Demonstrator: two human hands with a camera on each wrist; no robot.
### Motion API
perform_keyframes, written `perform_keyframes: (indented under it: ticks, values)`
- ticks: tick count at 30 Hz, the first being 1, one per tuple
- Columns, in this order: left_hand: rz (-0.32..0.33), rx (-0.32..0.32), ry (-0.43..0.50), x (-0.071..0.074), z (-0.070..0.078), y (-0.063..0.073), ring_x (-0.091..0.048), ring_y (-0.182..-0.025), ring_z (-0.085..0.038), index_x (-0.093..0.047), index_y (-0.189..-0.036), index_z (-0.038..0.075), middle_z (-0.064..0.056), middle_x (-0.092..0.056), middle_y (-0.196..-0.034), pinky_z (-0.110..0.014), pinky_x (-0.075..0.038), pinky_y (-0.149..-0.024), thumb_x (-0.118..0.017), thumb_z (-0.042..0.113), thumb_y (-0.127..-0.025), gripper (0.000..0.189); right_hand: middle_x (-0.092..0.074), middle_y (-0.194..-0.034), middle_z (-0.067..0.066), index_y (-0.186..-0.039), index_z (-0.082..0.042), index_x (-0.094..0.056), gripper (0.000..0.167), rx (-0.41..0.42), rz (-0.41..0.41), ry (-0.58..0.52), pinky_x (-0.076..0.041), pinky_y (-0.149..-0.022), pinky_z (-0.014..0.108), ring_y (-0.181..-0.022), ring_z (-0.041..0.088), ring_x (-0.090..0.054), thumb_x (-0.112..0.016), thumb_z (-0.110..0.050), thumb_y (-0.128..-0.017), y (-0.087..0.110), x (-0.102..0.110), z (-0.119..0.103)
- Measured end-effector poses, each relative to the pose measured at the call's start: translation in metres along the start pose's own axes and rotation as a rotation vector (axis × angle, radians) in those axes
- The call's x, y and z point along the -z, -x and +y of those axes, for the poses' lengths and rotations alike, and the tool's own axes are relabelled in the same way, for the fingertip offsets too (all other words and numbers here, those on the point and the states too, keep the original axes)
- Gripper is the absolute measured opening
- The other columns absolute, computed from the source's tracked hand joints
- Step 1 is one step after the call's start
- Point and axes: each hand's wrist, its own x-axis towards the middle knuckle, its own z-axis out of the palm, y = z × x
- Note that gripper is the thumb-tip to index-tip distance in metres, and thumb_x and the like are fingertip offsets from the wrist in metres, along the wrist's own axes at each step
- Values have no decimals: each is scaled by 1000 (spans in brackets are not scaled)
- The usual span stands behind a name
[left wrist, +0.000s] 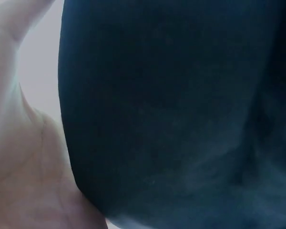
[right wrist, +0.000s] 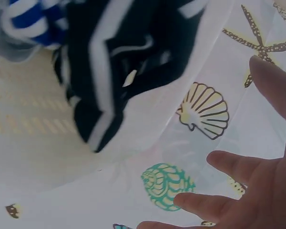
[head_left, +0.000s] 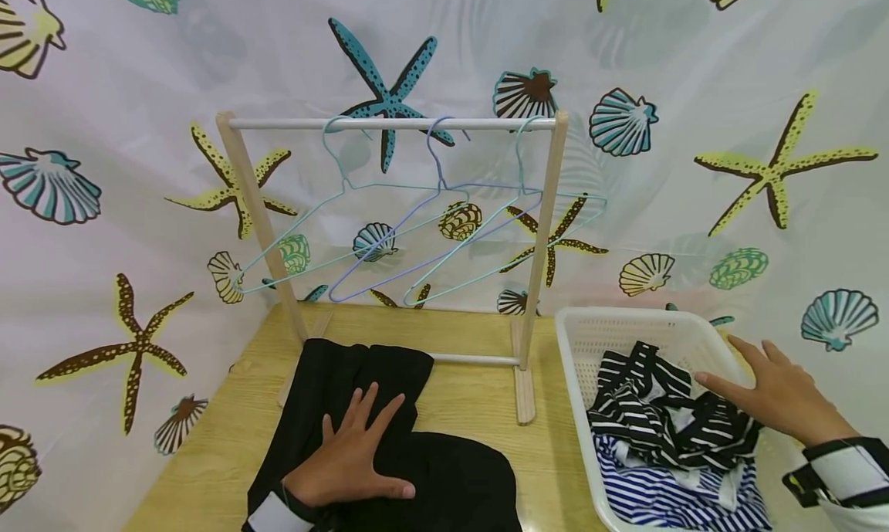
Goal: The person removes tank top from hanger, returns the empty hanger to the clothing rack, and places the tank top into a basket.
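My left hand [head_left: 347, 459], fingers spread, lies over a folded black garment [head_left: 458, 470] on the table. In the left wrist view the dark cloth [left wrist: 171, 105] fills most of the picture, with the palm [left wrist: 33, 167] at its left side. My right hand [head_left: 781, 389] has its fingers spread at the right rim of a white plastic basket [head_left: 575, 408]. Inside the basket lie a black-and-white striped garment [head_left: 646, 416] and a blue-and-white striped one [head_left: 653, 486]. Nothing is between the fingers of the right hand [right wrist: 257, 176] in the right wrist view.
A small rack with wooden posts [head_left: 545, 246] and a metal top bar [head_left: 278, 123] stands at the back of the wooden table [head_left: 194, 447]. Two mint hangers [head_left: 340, 196] and a lilac hanger [head_left: 439, 184] hang from it. Behind is a shell-and-starfish patterned curtain [head_left: 694, 76].
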Motion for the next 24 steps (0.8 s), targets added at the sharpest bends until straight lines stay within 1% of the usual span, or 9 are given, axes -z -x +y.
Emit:
perform_keyframes:
  ticks: [3,5,9,12,14,16,20,24]
  values:
    - [-24,-16,-2,-2,2,0,1,-142,-50,-17,-154,37,-20,-3,-159,-85,-5,-87,-71,76,-62,114,-42,-101,38,-140,15,-26,96,-15,-17,-11,-44,-60,61,-75,46,-51,-59,-59,-87,1,-2,8]
    - [-39,-32,-6,-4,3,0,0,-141,-51,-16,-154,39,-20,-3,-159,-86,-7,-86,-72,75,-62,113,-42,-100,38,-139,17,-26,97,-27,-52,-28,-46,-57,57,-74,44,-52,-58,-60,-87,2,-3,12]
    - [-67,-62,-15,-10,5,-1,-1,-141,-52,-14,-154,40,-19,-2,-159,-87,-8,-83,-74,72,-64,113,-40,-108,44,-138,18,-25,98,-40,-114,-51,-47,-59,59,-81,50,-53,-55,-61,-89,2,-5,16]
    - [-97,-67,-14,-15,7,-2,0,-141,-51,-13,-154,39,-18,1,-160,-86,-7,-84,-72,73,-64,113,-37,-113,48,-138,19,-24,99,-46,-156,-55,-46,-64,65,-88,58,-51,-53,-62,-89,1,-8,19]
    - [-113,-73,-15,-19,8,-3,0,-142,-51,-13,-154,38,-18,1,-160,-86,-7,-84,-71,75,-64,113,-34,-118,51,-138,20,-24,100,-54,-175,-48,-43,-69,70,-96,64,-47,-52,-63,-89,1,-10,20]
    - [-122,-81,-22,-22,10,-4,0,-142,-51,-13,-154,37,-18,1,-160,-86,-8,-84,-70,75,-64,114,-33,-122,52,-138,20,-24,100,-59,-192,-44,-41,-72,72,-102,68,-42,-51,-63,-89,1,-12,21]
    - [-141,-107,-36,-26,15,-7,-1,-141,-51,-12,-155,37,-19,1,-160,-87,-11,-83,-72,73,-65,114,-30,-128,52,-138,21,-24,101,-62,-224,-51,-39,-75,73,-109,70,-36,-49,-65,-90,1,-12,22]
    - [-170,-139,-52,-32,19,-11,-4,-141,-51,-12,-155,36,-20,0,-159,-86,-16,-81,-75,69,-65,114,-31,-129,51,-138,21,-23,103,-57,-242,-59,-41,-73,71,-108,68,-39,-48,-66,-90,-1,-12,23]
